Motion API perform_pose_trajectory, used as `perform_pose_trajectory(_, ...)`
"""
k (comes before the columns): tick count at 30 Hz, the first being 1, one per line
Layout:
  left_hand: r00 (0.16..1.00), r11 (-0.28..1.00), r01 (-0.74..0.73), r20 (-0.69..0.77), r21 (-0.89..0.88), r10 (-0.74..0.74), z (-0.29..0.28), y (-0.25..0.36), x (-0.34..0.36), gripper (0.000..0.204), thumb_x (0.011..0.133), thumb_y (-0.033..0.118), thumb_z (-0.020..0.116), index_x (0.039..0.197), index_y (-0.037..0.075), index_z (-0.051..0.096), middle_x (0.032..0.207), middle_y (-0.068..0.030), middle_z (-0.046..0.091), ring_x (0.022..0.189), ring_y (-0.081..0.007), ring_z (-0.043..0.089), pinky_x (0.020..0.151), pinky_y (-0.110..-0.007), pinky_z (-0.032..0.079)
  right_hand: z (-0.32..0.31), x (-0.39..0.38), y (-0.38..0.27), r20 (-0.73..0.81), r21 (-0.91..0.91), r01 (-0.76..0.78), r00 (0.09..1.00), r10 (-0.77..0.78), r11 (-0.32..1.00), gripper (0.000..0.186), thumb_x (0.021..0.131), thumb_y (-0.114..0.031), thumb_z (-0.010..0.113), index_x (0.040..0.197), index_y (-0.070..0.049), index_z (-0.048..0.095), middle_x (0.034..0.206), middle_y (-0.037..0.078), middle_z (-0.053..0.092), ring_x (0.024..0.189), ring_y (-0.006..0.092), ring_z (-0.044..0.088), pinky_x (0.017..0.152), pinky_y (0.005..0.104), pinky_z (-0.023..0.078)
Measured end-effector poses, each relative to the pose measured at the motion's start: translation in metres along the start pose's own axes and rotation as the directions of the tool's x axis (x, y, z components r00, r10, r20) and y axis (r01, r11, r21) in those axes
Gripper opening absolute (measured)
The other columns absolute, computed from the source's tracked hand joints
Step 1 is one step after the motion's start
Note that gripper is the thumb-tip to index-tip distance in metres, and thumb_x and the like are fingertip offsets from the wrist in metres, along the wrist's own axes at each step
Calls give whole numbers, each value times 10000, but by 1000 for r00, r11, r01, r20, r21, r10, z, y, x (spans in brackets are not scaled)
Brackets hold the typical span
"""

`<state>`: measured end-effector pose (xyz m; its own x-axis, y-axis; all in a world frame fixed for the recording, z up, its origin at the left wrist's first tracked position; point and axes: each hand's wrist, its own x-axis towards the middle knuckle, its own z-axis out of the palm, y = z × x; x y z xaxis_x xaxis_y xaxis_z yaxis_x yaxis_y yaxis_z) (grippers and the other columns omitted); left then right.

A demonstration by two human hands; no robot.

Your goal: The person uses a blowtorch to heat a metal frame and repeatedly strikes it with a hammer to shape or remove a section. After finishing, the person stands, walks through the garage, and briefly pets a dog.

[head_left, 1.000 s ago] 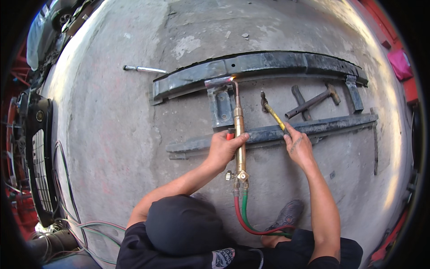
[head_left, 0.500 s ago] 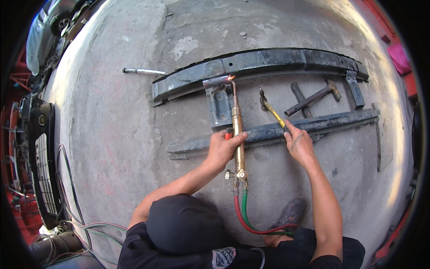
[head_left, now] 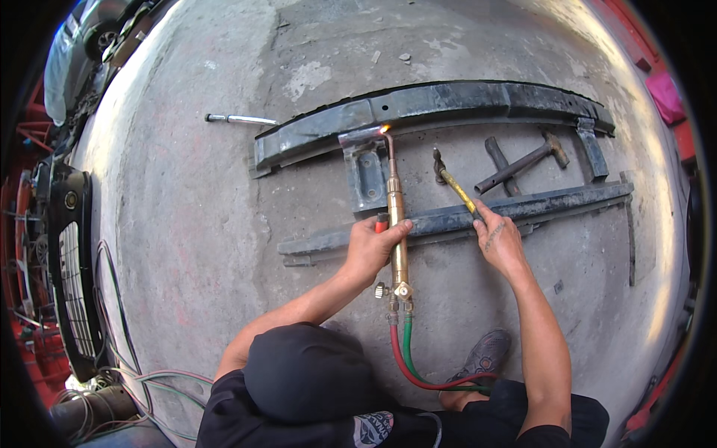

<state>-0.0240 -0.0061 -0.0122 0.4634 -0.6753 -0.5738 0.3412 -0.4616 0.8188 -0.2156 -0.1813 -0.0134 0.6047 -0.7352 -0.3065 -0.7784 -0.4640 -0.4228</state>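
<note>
My left hand (head_left: pixel 367 246) is wrapped round a brass gas torch (head_left: pixel 397 209), with a small red, black-topped object (head_left: pixel 382 223) pinched against it. Red and green hoses run from the torch's valves. At its bent copper tip a small orange flame (head_left: pixel 385 129) touches the lower edge of a long, dark, curved metal beam (head_left: pixel 448 101), where a bracket (head_left: pixel 367 175) joins. In my right hand (head_left: pixel 499 240) is a hammer (head_left: pixel 457 188) with a yellow handle, its head near the floor between the beams, apart from the metal.
A second, straighter metal beam (head_left: pixel 530 205) lies nearer me, passing under the torch. Another hammer (head_left: pixel 523 166) rests across a short dark bar at the right. A chrome rod (head_left: pixel 240 119) lies far left. Hoses (head_left: pixel 142 377) and a black car grille (head_left: pixel 73 269) are at the left edge.
The flame at the torch tip looks a little brighter and yellower. Both hands, the torch and the hammer have stayed in place.
</note>
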Motion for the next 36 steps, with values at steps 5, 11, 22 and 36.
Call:
perform_pose_trajectory(5, 1000, 1000, 3, 5, 3, -3, 0, 2, -2, 324, 913, 316, 755, 887, 8, 656, 761, -30, 613, 660, -84, 534, 576, -276, 414, 0, 0, -1, 1, -3, 2, 1000, -2, 1000, 426, 978, -121, 590, 1396, -41, 571, 901, 261, 719, 906, 418, 709, 872, 500, 545)
perform_pose_trajectory(11, 1000, 1000, -1, -3, 3, 1, -1, 0, -2, 331, 916, 320, 750, 903, 2, 657, 773, -29, 616, 670, -83, 537, 590, -271, 421, 1, 1, 0, -5, -1, -2, 1000, 2, 1000, 425, 974, -122, 593, 1393, -46, 576, 915, 267, 717, 920, 422, 706, 878, 501, 543)
perform_pose_trajectory(22, 1000, 1000, -1, -4, -31, 1, -3, -7, 0, 325, 917, 311, 754, 916, 1, 656, 779, -28, 620, 671, -85, 544, 586, -267, 423, 0, 1, -2, 3, 12, -11, 1000, 11, 1000, 430, 973, -117, 594, 1396, -44, 572, 916, 274, 714, 925, 432, 701, 879, 503, 540)
perform_pose_trajectory(36, 1000, 999, 8, -4, -36, -9, -5, -6, -1, 327, 917, 320, 756, 927, 8, 659, 784, -25, 621, 672, -84, 538, 591, -270, 421, 0, 1, -3, 5, 6, -15, 1000, 15, 1000, 429, 976, -122, 593, 1400, -54, 572, 950, 273, 714, 939, 433, 699, 887, 508, 534)
